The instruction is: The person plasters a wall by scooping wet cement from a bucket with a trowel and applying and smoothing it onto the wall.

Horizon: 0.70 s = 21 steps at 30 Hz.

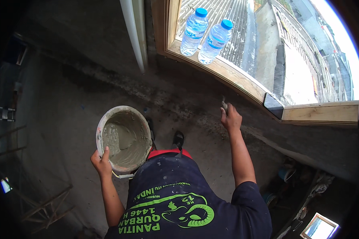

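Note:
My left hand [101,162] grips the rim of a pale plastic bucket [104,119] at the left of my body, its thumb over the edge. Wet grey mortar [125,139] coats the inside and lies in the bottom. A wire handle hangs along the bucket's lower side. My right hand [231,119] is out to the right, below the wooden window frame [243,82], closed on a small grey-smeared tool [224,104] whose shape I cannot clearly make out. It is held near the dark rough wall [203,91] under the sill.
Two water bottles [192,38] and a dark flat object [273,104] rest on the sill. A white pipe [132,34] runs down the wall. Wooden frames [48,203] stand at lower left, clutter [285,175] at lower right. My sandalled foot [178,139] is on the concrete floor [64,103].

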Tool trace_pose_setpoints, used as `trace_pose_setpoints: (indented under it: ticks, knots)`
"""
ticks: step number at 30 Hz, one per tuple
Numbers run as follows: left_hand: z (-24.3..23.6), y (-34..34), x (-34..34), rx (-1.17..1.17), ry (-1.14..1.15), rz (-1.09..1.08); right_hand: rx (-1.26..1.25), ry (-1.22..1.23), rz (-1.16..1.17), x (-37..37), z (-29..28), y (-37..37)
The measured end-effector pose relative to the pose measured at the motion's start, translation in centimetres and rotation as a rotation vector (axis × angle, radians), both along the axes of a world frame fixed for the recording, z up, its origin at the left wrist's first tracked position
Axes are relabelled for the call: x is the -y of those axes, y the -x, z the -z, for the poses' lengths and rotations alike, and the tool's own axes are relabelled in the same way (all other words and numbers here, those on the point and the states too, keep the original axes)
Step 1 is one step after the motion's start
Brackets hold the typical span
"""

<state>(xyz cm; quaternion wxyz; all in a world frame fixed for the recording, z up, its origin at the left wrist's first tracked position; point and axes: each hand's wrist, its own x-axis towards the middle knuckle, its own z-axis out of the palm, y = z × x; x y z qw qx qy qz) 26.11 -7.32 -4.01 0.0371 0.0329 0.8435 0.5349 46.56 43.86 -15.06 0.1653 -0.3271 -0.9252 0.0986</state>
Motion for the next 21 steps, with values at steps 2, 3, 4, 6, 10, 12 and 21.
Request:
trace_pose_setpoints:
  ticks: [2, 3, 4, 6, 10, 12, 21]
  knots:
    - [-0.5, -0.5, -0.2, -0.006, -0.003, -0.002, -0.052, -0.03, 0.026, -1.4, -0.1, -2.1]
    - [-0.7, -0.3, -0.4, -0.018, -0.005, -0.002, -0.023, -0.029, 0.063, -1.8, 0.4, -3.8]
    - [-0.6, -0.2, -0.4, -0.025, -0.012, -0.002, 0.003, -0.03, 0.099, -2.0, 1.1, -5.2]
    - [-0.1, -0.5, -0.1, -0.018, -0.011, -0.021, -0.03, -0.018, 0.102, -1.4, 2.3, -8.4]
    - [0.3, -0.7, 0.2, -0.024, -0.011, -0.039, -0.12, 0.065, 0.024, -0.7, 2.1, -6.8]
    - [0.3, -0.2, 0.0, -0.01, 0.026, -0.024, -0.157, 0.033, -0.053, -0.7, 0.8, -3.5]
    - [-0.1, -0.2, -0.4, -0.007, -0.013, -0.01, 0.358, 0.038, -0.032, -2.8, 2.4, -0.6]
